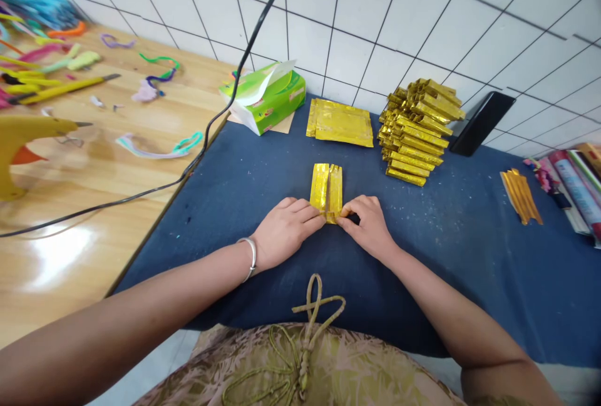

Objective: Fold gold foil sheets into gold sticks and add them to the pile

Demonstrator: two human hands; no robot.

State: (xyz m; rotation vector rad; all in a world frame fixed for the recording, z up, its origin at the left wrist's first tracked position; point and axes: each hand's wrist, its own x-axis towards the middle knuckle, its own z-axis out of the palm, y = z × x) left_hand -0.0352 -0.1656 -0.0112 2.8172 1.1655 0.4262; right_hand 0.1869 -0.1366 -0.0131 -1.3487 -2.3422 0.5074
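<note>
A small sheet of gold foil paper (320, 183) lies on the dark blue cloth in front of me, its two sides folded in toward a middle seam. My left hand (287, 230) presses its fingertips on the near left corner of the paper. At the near right corner, my right hand (369, 225) pinches the edge between thumb and forefinger. Behind it lies a flat stack of gold foil paper (344, 123). To the right of that rises a pile of folded gold foil strips (416, 133).
A green tissue box (270, 100) and a black phone (483, 124) stand by the tiled wall. On the wooden table at left are a yellow glue gun (28, 149), pipe cleaners and a black cable (206, 136). Orange-gold folded paper (520, 196) lies at right.
</note>
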